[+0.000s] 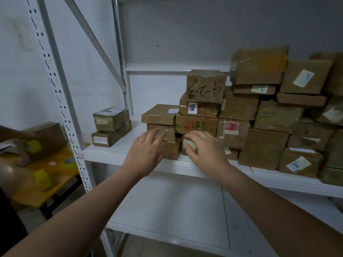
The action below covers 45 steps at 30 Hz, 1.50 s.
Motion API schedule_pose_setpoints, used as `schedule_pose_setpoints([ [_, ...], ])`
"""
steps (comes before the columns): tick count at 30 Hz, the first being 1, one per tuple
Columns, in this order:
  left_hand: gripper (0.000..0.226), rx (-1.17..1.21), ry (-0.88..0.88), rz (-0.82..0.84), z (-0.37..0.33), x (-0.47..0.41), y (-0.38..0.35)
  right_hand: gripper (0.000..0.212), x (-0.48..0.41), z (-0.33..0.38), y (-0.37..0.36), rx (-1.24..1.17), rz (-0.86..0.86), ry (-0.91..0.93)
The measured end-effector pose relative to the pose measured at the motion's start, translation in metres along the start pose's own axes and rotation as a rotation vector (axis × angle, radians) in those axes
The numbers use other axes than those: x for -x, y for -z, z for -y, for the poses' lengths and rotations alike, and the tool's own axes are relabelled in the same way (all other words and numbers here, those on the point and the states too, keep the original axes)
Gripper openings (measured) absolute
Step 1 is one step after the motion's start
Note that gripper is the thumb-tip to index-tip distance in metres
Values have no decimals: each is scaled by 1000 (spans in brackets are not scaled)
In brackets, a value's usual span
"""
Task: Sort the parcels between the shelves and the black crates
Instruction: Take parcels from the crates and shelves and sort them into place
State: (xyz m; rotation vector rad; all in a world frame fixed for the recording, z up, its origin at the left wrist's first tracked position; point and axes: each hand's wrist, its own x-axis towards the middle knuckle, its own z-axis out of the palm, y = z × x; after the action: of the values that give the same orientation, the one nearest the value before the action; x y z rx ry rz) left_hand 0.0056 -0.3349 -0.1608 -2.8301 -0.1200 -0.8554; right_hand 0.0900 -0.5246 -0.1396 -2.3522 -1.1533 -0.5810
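Small parcel (189,145) under right hand (204,151) fingers (191,137)

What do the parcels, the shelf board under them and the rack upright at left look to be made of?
Parcels: brown cardboard, matte, with creased edges, glossy clear tape and paper labels. Shelf board: smooth white surface, probably painted metal or laminate. Rack upright: likely painted metal, given its punched slots.

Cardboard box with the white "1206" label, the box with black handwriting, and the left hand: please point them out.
Cardboard box with white "1206" label (204,109), head view, taped front.
Cardboard box with black handwriting (205,86), head view, front face.
Left hand (146,151), head view, back of hand.
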Motion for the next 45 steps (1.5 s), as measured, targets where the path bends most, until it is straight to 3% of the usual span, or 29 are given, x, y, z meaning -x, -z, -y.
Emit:
schedule_pose_setpoints([
  [8, 81, -75, 24, -13, 49, -70, -36, 35, -53, -4, -36, -30, -18, 3],
  [15, 55, -124, -142, 48, 83, -114, -63, 29, -68, -5, -58, -21, -133, -71],
  [18, 38, -46, -290, -58, 100, -120, -67, 25, -78, 6, -68, -77, -237, -157],
  [20, 40, -10, -389, -192, 116, -119, -72, 23, -84, 18, -74, -143, -268, -223],
  [24, 40, 69, -454, -302, 160, -108, -75, 24, -105, 54, -87, -463, -249, -452],
  [30, 31, 241, -564, -541, 218, -77, -82, 61, -154, 102, -104, -1256, -275, -817],
  [34, 32, 311, -614, -570, 247, -64, -84, 72, -172, 114, -127, -1387, -303, -813],
  [37, 34, 280, -437, -508, 257, -60, -88, 69, -177, 126, -138, -1467, -387, -723],
  [39, 51, 330, -302, -373, 256, -56, -89, 61, -179, 136, -141, -1532, -465, -674],
  [42, 81, 376, -323, -233, 248, -54, -91, 59, -181, 148, -145, -1599, -558, -638],
  [45, 65, 342, -371, -353, 243, -61, -84, 61, -180, 154, -146, -1624, -610, -628],
])
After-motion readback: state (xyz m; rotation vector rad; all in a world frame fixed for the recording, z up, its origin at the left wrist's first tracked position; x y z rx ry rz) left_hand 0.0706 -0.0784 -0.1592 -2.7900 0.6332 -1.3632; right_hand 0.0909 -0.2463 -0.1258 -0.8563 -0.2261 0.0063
